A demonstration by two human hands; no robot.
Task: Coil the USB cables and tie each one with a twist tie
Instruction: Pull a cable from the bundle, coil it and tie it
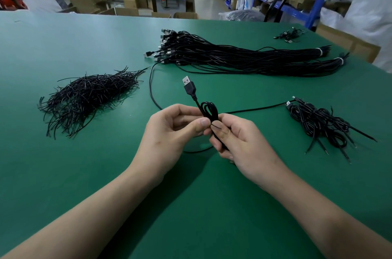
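**Head view.** Left hand [174, 129] and right hand [239, 142] meet above the table [63, 42], both closed on one USB cable [210, 110].
- Left thumb and fingers pinch the base of a small set of loops.
- Right fingers curl round the same strands just below that pinch.
- The loops stand up between the two hands. The plug [187, 84] sticks out above them, leaning toward the left-hand side.
- Most of the cable looks uncoiled — slack runs off past the right hand across the table, and another stretch lies beneath both hands.
- A short thin strand crosses the right fingers. Twist tie or cable end, cannot tell.

**Supplies.**
- Twist ties [89, 97]: a heap beyond and outboard of the left hand.
- Cable bundle [244, 57]: well ahead of both hands.
- Coiled cables [318, 123]: piled outboard of the right hand.

**Step in hand (my reading).** Winding, early stage. To do it well:
- Hold the left pinch fixed.
- Let the right hand feed slack in loops of equal size, with no twist in the strand.
- Leave the plug free outside the coil.
- Reach for a tie only once the tail is gathered in.
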